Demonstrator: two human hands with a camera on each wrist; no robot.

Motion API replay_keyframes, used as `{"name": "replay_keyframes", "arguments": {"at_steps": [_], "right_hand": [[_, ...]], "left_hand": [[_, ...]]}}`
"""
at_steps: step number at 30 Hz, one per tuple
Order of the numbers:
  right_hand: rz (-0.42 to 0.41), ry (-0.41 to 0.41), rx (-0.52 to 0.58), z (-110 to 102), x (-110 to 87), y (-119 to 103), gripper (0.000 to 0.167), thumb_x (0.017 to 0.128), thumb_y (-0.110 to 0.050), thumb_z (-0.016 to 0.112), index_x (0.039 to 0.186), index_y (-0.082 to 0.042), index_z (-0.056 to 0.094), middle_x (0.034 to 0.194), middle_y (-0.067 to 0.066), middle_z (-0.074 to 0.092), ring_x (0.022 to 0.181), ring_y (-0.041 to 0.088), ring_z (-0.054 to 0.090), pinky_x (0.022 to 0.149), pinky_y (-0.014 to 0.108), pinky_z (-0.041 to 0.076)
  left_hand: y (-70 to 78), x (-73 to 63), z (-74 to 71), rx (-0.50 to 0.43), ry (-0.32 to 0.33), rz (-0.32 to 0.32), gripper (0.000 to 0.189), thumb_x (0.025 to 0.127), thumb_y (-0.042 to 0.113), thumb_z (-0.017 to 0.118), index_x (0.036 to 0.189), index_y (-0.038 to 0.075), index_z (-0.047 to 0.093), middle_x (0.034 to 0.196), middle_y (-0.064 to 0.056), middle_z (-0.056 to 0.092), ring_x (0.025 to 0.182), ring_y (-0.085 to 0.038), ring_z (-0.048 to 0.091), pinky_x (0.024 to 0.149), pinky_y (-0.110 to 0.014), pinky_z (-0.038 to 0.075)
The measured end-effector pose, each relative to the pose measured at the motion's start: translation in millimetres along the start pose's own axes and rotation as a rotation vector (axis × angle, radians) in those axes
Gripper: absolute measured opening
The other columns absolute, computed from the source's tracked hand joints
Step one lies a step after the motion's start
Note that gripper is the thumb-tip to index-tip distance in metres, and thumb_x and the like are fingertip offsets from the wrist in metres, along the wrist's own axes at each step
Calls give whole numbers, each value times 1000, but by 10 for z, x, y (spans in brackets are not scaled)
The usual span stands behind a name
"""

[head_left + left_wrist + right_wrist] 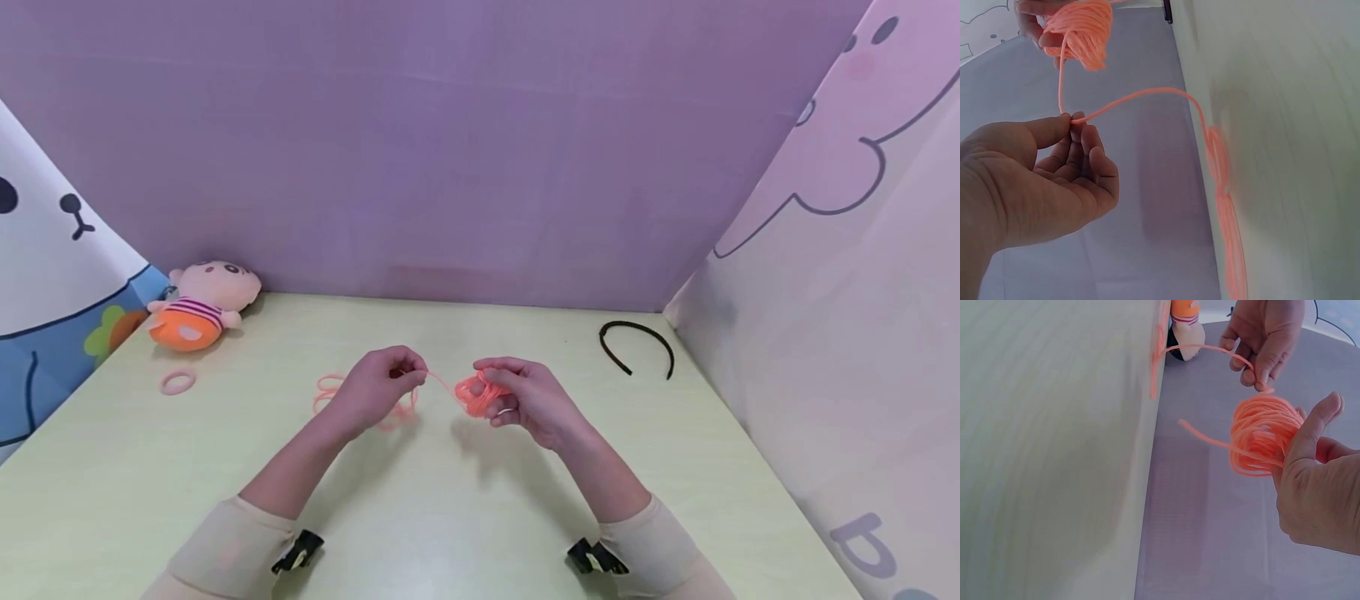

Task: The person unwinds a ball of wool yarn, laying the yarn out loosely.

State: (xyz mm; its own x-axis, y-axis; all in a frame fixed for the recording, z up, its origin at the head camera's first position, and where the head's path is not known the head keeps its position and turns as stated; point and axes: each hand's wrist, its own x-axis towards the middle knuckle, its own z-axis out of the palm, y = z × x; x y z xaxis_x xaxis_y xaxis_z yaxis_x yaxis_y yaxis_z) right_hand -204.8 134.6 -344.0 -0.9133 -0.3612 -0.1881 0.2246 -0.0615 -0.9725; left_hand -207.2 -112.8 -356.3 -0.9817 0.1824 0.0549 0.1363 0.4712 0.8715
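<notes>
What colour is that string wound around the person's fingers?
The string is a salmon, orange-pink colour, clearest in the right wrist view.

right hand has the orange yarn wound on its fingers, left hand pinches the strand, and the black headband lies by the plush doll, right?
Not quite. The black headband lies at the far right of the table, across from the plush doll at the far left, as the head view shows. The right hand does hold the wound orange yarn, and the left hand pinches the strand.
</notes>
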Motion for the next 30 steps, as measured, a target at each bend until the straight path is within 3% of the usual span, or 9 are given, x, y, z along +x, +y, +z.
{"name": "replay_keyframes", "arguments": {"at_steps": [7,17,30], "right_hand": [[2,-5,7,3,-6,-1,34,102,-11,58,134,0,58,94,6,71,54,11,62,56,25,56],[2,-8,-3,1,-11,-3,35,101,-11,60,134,0,58,96,7,71,54,11,63,57,26,57],[7,-1,-11,-4,-13,-1,35,101,-13,61,133,0,59,95,6,70,54,11,63,57,26,57]], "left_hand": [[-53,17,-86,3,33,17,6,98,11,64,102,8,67,95,-9,66,87,-26,59,71,-34,45],[-82,39,-221,-43,82,-40,11,100,14,62,105,5,66,95,-6,65,95,-31,61,77,-35,46],[-81,65,-379,-100,225,-78,23,104,17,58,117,-1,62,109,-17,62,95,-27,57,76,-32,46]]}}
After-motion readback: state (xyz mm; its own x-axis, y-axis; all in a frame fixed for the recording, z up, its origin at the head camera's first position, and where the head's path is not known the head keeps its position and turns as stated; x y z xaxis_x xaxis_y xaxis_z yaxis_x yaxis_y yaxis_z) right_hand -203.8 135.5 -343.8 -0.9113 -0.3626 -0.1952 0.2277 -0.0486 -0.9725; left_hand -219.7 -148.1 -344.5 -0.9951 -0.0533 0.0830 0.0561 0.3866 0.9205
